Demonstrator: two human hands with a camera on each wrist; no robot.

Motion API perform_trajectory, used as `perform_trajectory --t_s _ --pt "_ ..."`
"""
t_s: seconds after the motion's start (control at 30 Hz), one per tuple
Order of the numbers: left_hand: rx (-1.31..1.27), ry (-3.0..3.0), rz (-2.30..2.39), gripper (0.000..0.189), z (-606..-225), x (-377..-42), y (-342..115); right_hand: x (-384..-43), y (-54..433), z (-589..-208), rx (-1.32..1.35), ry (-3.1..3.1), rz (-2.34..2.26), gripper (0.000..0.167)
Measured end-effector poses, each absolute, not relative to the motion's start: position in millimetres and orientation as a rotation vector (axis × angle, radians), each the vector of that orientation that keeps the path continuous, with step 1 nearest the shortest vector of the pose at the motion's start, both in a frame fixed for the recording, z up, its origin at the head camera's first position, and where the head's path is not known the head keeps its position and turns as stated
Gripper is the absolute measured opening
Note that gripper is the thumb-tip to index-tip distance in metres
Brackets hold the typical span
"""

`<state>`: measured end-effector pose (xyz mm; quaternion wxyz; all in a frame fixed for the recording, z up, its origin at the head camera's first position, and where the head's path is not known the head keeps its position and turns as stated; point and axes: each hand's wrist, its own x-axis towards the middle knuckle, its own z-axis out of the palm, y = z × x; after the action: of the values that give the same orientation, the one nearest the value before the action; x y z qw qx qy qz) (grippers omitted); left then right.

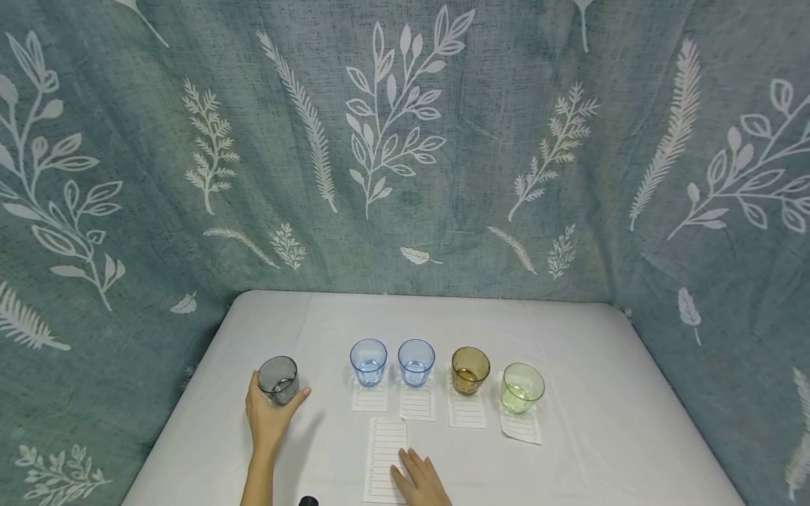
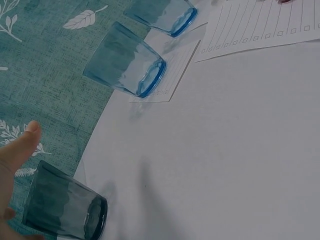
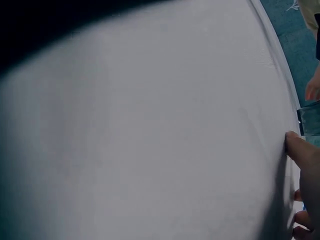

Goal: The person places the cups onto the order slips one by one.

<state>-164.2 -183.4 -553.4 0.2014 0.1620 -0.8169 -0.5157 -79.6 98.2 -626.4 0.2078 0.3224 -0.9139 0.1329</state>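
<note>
A smoky grey glass (image 1: 278, 380) stands upright at the left of the white table. My left hand (image 1: 268, 422) is around its near left side, thumb spread away from the glass. In the left wrist view the thumb (image 2: 21, 149) points past the glass's rim, and the other fingers are mostly cut off. Toward the front, a long paper slip (image 1: 383, 457) with lined rows and small checkboxes lies flat. On its right edge rests my right hand (image 1: 422, 479), fingers extended and slightly spread. In the right wrist view, only part of that hand shows at the right edge.
Right of the grey glass stand two blue glasses (image 1: 368, 362), an amber glass (image 1: 470, 371) and a pale green glass (image 1: 522, 388), each on a lined slip. A dark round object (image 1: 308, 501) shows at the bottom edge. Leaf-patterned green cloth (image 1: 405, 154) hangs behind the table.
</note>
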Motion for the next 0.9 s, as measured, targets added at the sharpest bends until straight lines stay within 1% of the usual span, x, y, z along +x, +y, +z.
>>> perform_trajectory --t_s 0.03,0.27,0.53,0.9 --pt "0.456 -2.284 -1.441 0.104 -553 -164 -183 -79 99 -628 0.908 -2.543 0.354 0.069" --pt "0.473 -2.297 -1.469 0.105 -553 -164 -182 -78 96 -631 0.881 -2.513 0.36 0.052" --pt "0.489 -2.307 -1.466 0.105 -551 -167 -183 -80 92 -627 0.877 -2.513 0.458 0.054" --pt "0.528 -2.269 -1.525 0.107 -551 -176 -186 -82 94 -622 0.924 -2.617 0.622 0.05"
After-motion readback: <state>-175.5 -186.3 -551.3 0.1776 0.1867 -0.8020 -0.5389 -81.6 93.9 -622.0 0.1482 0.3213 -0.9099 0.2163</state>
